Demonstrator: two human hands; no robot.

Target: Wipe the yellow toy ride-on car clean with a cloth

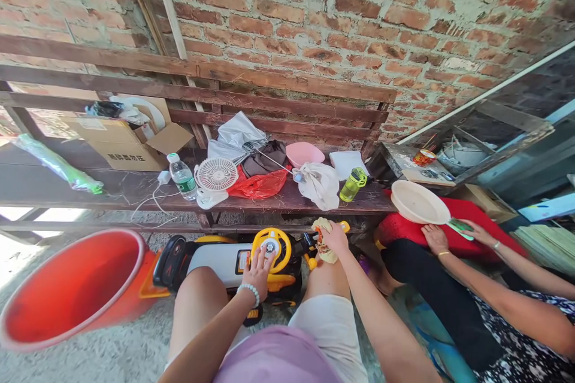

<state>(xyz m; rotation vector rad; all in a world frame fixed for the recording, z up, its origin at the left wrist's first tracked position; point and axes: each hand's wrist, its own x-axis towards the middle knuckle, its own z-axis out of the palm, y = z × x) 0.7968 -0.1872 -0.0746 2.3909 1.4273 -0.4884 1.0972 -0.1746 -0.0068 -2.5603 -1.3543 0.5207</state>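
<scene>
My left hand (259, 272), a bead bracelet on its wrist, lies with fingers spread on the yellow steering wheel (271, 246) of a yellow and white toy ride-on car (224, 263) on the ground between my knees. My right hand (333, 238) is closed round a yellowish cloth (324, 242) and presses it against the front of the toy car near the handlebar.
A dark wooden bench (135, 182) holds a cardboard box (123, 146), water bottle (182, 176), small white fan (215, 178), red bag (259, 185), pink bowl (304, 153) and green bottle (353, 184). An orange tub (76, 287) lies left. At right another person's hands (435, 238) rest near a white plate (418, 202).
</scene>
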